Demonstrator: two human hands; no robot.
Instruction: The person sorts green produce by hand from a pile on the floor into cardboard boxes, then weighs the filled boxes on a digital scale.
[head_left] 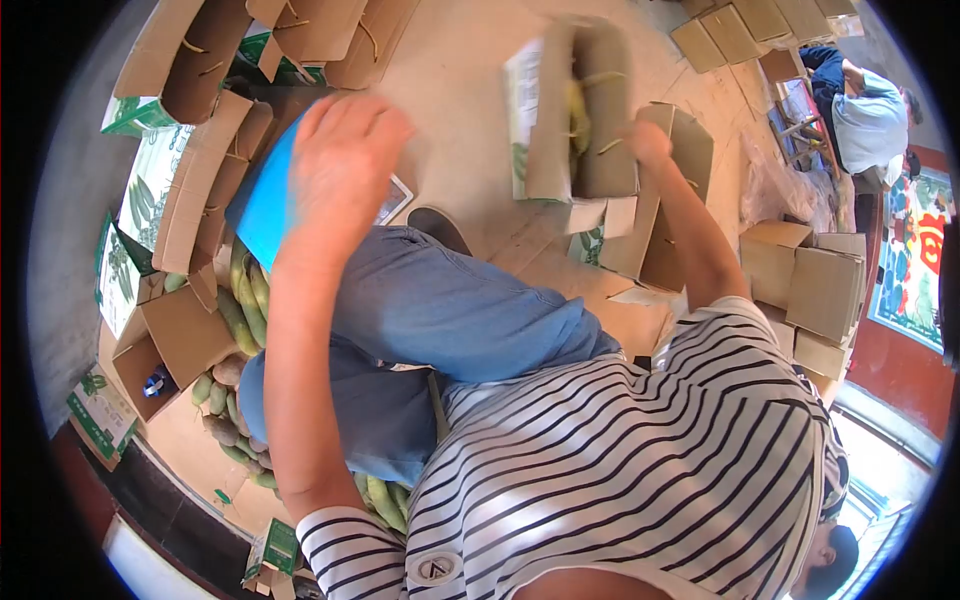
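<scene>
My right hand point(650, 145) is closed at the edge of an open cardboard box point(607, 170), which is smeared by motion. Long yellow-green produce point(577, 120) lies inside that box. Another open box point(690, 150) stands just behind my right hand. My left hand point(345, 160) is raised over a bright blue panel point(265, 200), its bent fingers blurred. A small framed plate point(396, 200) shows beside the left wrist. Long green produce point(240, 305) lies below the blue panel, near my left forearm.
Open cartons point(200, 165) line the left side. Oval green and brown produce point(225, 410) is heaped by my knee. Stacked boxes point(815, 285) and clear plastic film point(790, 190) stand at right. Another person point(868, 120) is at the upper right.
</scene>
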